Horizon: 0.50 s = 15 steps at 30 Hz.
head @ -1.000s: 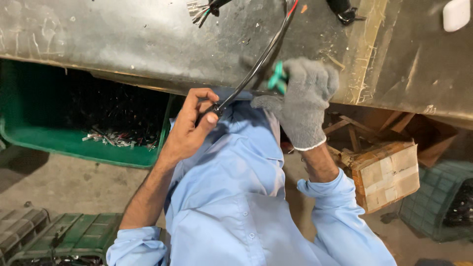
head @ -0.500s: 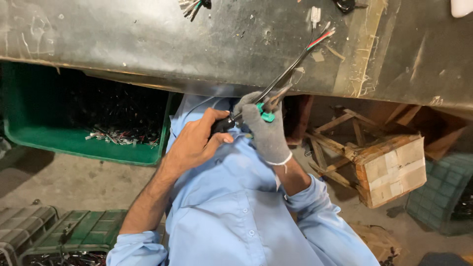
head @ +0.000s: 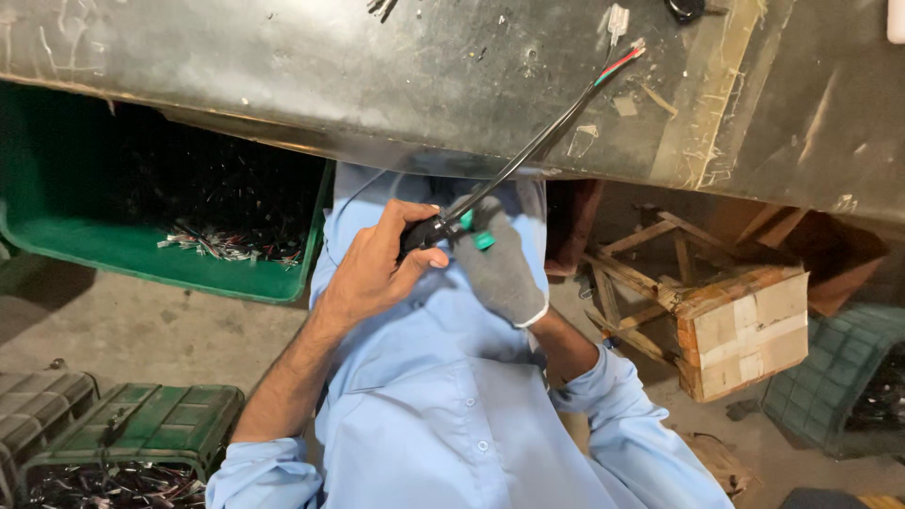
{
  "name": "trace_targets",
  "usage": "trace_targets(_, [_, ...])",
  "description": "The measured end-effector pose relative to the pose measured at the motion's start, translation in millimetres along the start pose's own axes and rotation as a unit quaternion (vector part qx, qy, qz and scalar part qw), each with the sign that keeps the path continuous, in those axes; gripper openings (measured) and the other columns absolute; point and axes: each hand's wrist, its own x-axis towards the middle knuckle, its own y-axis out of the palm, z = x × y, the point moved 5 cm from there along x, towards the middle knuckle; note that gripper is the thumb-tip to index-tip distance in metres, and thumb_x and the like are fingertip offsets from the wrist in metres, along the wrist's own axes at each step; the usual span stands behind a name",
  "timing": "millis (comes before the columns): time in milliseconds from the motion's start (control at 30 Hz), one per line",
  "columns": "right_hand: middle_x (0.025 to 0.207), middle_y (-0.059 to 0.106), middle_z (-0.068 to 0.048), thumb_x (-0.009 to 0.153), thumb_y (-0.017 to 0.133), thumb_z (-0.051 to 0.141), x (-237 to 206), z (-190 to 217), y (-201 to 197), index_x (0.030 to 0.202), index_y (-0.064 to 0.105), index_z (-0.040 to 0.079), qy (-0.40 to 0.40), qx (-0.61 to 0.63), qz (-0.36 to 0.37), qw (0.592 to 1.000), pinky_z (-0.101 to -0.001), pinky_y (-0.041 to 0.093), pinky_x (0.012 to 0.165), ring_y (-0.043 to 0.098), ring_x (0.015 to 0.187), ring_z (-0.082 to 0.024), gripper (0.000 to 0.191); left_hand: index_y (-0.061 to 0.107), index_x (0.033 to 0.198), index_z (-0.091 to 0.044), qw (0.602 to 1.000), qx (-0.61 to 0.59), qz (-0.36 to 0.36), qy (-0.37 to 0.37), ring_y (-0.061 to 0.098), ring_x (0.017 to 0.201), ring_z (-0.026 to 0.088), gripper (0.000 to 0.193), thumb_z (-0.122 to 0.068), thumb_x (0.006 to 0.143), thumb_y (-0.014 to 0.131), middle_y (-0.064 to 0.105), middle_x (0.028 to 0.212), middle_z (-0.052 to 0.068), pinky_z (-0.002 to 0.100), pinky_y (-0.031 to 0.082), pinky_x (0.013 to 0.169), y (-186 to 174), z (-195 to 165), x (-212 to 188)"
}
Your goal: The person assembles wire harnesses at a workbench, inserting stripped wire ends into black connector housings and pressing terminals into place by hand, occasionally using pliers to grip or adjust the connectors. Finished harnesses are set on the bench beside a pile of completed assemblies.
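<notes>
My bare left hand point(head: 372, 269) is closed around the lower end of a black cable point(head: 528, 151), close to my chest. The cable slants up and right over the dark workbench point(head: 283, 75). Its stripped tip point(head: 622, 58) shows red, green and white cores. My right hand point(head: 500, 269), in a grey glove, touches the cable just right of my left hand and grips a small green-handled tool point(head: 476, 231). The tool's working end is hidden between the hands. My light blue shirt point(head: 452, 415) fills the lower middle.
A green bin point(head: 141, 254) with wire scraps sits under the bench at left. Green crates point(head: 123, 434) of wires lie at the lower left. A taped wooden box point(head: 745, 330) and wooden slats stand at right, with a green basket point(head: 839, 377) beyond.
Both hands have come down from the bench edge toward my chest, drawing the cable along. The stripped tip now lies lower on the bench top.
</notes>
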Motion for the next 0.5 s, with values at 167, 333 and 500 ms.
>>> trace_targets(167, [0.117,0.069,-0.017,0.083,0.077,0.009,6,6,4,0.129,0.059,0.004,-0.137,-0.148,0.012,0.979,-0.0376,0.056,0.085,0.070,0.102,-0.031,0.049,0.048,0.130,0.002,0.998,-0.026,-0.003,0.062,0.074,0.097,0.027,0.049,-0.028,0.102,0.073,0.071,0.117,0.018,0.034,0.057,0.082,4,-5,-4])
trace_targets(333, [0.112,0.072,-0.015,0.088,0.072,0.000,22,7,-6,0.122,0.065,0.005,-0.197,-0.206,0.011,0.958,-0.0399,0.055,0.086,0.070,0.101,-0.032,0.036,0.050,0.129,0.001,1.000,-0.025,0.016,0.002,0.073,0.084,0.022,0.049,-0.028,0.098,0.074,0.073,0.102,0.014,0.033,0.056,0.074,4,-1,-5])
trace_targets(500, [0.094,0.068,-0.011,0.078,0.078,0.005,31,6,-18,0.101,0.064,0.008,-0.245,-0.236,0.049,0.939,-0.0421,0.052,0.076,0.068,0.086,-0.032,0.027,0.048,0.130,0.001,0.998,-0.060,0.023,0.009,0.070,0.086,0.019,0.048,-0.029,0.101,0.072,0.073,0.108,0.015,0.032,0.054,0.077,7,-3,-7])
